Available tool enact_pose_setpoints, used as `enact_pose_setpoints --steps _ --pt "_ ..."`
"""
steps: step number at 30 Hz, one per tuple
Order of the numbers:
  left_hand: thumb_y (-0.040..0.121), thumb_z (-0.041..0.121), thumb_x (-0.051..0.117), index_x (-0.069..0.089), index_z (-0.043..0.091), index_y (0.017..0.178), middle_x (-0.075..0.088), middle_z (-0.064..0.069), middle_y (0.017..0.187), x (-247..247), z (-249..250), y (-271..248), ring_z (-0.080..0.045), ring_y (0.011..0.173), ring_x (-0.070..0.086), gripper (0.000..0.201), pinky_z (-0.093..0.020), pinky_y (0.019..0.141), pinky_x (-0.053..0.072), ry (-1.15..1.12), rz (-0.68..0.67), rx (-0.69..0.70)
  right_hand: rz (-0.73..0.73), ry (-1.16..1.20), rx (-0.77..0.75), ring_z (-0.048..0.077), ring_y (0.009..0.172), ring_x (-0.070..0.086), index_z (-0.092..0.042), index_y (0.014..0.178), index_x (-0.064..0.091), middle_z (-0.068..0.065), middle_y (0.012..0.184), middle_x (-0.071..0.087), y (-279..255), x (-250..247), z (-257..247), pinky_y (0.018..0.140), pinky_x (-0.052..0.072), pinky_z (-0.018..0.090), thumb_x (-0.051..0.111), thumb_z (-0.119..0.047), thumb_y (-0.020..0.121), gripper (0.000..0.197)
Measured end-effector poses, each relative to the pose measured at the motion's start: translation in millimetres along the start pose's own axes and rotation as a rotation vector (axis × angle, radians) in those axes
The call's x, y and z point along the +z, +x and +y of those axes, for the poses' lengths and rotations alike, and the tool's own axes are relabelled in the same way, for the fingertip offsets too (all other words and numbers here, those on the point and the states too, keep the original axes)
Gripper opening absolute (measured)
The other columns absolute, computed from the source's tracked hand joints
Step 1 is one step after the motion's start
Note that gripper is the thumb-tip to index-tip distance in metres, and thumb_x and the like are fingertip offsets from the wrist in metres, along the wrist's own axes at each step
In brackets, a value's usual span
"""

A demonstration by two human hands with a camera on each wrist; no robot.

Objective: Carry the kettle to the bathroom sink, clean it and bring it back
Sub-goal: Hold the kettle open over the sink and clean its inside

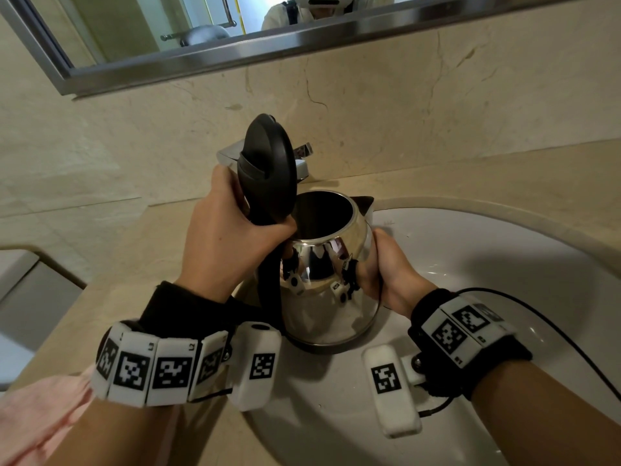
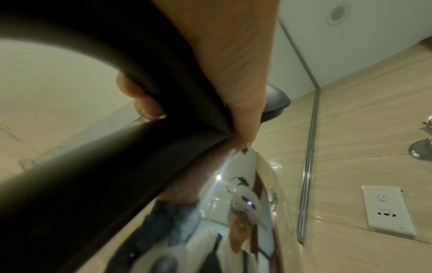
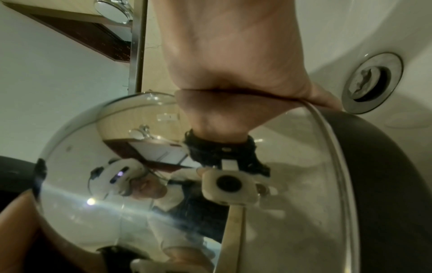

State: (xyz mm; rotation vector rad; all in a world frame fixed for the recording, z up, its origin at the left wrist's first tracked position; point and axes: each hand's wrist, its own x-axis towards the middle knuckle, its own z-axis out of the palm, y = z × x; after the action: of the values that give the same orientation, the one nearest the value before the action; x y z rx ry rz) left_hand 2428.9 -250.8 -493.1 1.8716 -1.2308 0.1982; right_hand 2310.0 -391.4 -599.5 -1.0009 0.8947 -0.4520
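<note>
A shiny steel kettle (image 1: 329, 297) with a black handle and black base is held upright over the left rim of the white sink (image 1: 487, 264). Its black lid (image 1: 268, 173) stands flipped open, showing the dark inside. My left hand (image 1: 232, 237) grips the top of the handle (image 2: 117, 166), with fingers (image 2: 145, 103) curled round it. My right hand (image 1: 386, 267) cups the right side of the kettle body (image 3: 140, 184), palm against the metal and thumb on top; its fingertips are hidden behind the kettle. The sink's drain (image 3: 371, 81) shows beyond the right hand (image 3: 233, 64).
A chrome faucet (image 1: 302, 156) stands just behind the open lid. A beige stone counter (image 1: 134, 264) surrounds the sink, with a framed mirror (image 1: 168, 28) above. A pink cloth (image 1: 40, 415) lies at the near left. There is a wall socket (image 2: 388, 208) on the tiles.
</note>
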Motion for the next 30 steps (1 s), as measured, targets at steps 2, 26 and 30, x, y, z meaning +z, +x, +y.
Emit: enact_pose_setpoints --steps 2,26,30 --pt "0.066 0.029 0.075 0.043 0.014 0.098 0.056 0.009 0.084 0.1 -0.5 -0.1 -0.006 0.076 0.058 0.049 -0.019 0.061 0.049 0.003 0.001 0.0 -0.01 0.012 0.002 0.026 0.094 0.063 -0.012 0.093 0.069 0.017 0.096 0.069 3.3 -1.1 1.5 0.09 0.047 0.034 0.029 -0.047 0.096 0.053" --pt "0.067 0.027 0.076 0.042 0.015 0.096 0.055 0.008 0.082 0.5 0.2 -0.2 -0.005 0.073 0.056 0.046 -0.009 0.056 0.044 0.014 0.007 -0.003 -0.016 0.035 -0.014 0.001 0.027 0.05 -0.018 0.066 0.052 -0.006 0.032 0.053 8.1 -9.0 3.2 0.03 0.035 0.011 0.025 -0.041 0.101 0.05" --pt "0.067 0.029 0.075 0.042 0.014 0.096 0.056 0.006 0.082 -0.2 0.9 -0.6 -0.008 0.073 0.057 0.046 -0.015 0.056 0.045 0.016 0.006 -0.006 -0.025 0.046 -0.009 0.017 0.081 0.067 -0.01 0.098 0.068 0.008 0.078 0.073 8.6 -4.7 2.8 0.072 0.052 0.026 0.029 -0.045 0.099 0.053"
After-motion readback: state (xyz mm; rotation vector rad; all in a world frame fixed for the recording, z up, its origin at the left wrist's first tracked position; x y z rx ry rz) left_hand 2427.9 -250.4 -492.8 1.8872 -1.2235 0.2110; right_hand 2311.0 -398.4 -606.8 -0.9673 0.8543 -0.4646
